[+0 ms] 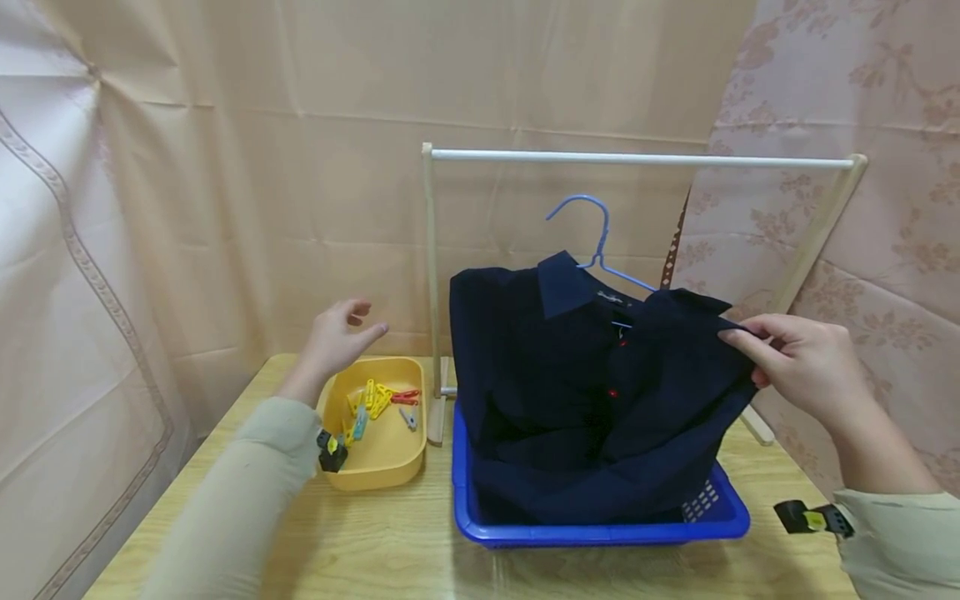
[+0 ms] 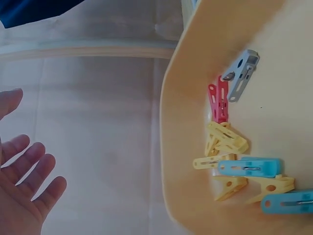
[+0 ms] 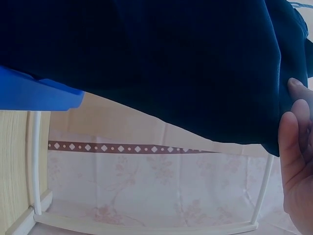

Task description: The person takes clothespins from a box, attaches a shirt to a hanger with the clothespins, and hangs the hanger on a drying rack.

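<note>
Loosely, pegs (image 1: pixel 381 403) in yellow, red, blue and grey lie inside the yellow bin (image 1: pixel 399 454) on the surface (image 1: pixel 405 542). Beside it, the blue basket (image 1: pixel 607 535) holds the lower part of the dark shirt (image 1: pixel 558 392), with a hanger (image 1: pixel 604 229) at its collar. The right hand (image 1: pixel 810 362) pinches the shirt near one shoulder; the left hand (image 1: pixel 341 340), fingers spread, hovers near the bin's far edge.
</note>
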The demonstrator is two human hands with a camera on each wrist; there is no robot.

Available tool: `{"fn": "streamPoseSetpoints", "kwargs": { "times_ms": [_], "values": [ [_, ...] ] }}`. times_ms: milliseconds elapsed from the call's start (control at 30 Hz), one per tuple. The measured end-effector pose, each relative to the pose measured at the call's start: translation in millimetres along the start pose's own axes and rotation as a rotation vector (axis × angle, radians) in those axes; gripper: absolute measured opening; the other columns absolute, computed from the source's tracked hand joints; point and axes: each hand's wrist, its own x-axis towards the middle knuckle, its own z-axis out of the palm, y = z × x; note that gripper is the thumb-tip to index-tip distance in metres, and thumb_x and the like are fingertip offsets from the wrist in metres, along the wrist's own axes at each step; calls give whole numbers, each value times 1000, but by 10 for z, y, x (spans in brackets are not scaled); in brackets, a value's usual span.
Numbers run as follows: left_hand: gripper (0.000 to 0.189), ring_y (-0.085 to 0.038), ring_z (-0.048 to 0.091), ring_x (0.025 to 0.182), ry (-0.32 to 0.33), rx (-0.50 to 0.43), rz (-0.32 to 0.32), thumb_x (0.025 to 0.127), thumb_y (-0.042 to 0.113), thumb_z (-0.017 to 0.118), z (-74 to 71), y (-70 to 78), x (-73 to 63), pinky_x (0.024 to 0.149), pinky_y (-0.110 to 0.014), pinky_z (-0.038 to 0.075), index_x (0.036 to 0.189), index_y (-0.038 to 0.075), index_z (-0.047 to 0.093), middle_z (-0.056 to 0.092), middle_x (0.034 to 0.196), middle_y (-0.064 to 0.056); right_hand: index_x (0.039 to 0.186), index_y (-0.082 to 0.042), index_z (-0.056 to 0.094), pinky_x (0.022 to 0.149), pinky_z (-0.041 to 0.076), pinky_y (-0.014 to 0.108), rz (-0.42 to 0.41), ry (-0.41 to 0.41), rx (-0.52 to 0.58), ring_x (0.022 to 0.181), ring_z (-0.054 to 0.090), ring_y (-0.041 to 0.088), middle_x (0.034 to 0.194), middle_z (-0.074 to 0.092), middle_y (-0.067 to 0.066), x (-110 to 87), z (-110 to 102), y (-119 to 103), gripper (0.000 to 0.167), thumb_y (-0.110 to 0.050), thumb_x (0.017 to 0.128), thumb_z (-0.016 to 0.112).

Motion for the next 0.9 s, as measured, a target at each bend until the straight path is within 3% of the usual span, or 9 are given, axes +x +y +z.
{"fn": "streamPoseSetpoints", "kwargs": {
  "times_ms": [367, 700, 900],
  "values": [
    [66, -43, 50, 127, -65, -7, -90, 98, 39, 68, 111, -195, 35, 101, -55, 47, 145, -2, 48, 52, 142, -24, 85, -13, 76, 48, 37, 15, -6, 1, -17, 44, 51, -2, 49, 54, -15, 2, -9, 2, 6, -13, 88, 81],
    [64, -44, 51, 127, -88, -3, -132, 99, 39, 66, 263, -408, 44, 104, -56, 44, 143, -4, 48, 52, 141, -27, 87, -13, 76, 48, 35, 17, 20, -22, -23, 45, 51, 0, 50, 54, -14, -13, -10, -20, 6, -16, 90, 80],
    [65, -43, 51, 126, -94, -3, -147, 98, 40, 66, 322, -460, 38, 105, -56, 44, 143, -4, 48, 52, 141, -27, 88, -11, 76, 47, 34, 18, 35, -29, -19, 46, 51, 3, 50, 55, -13, -28, -18, -33, 7, -17, 91, 79]
  ]
}}
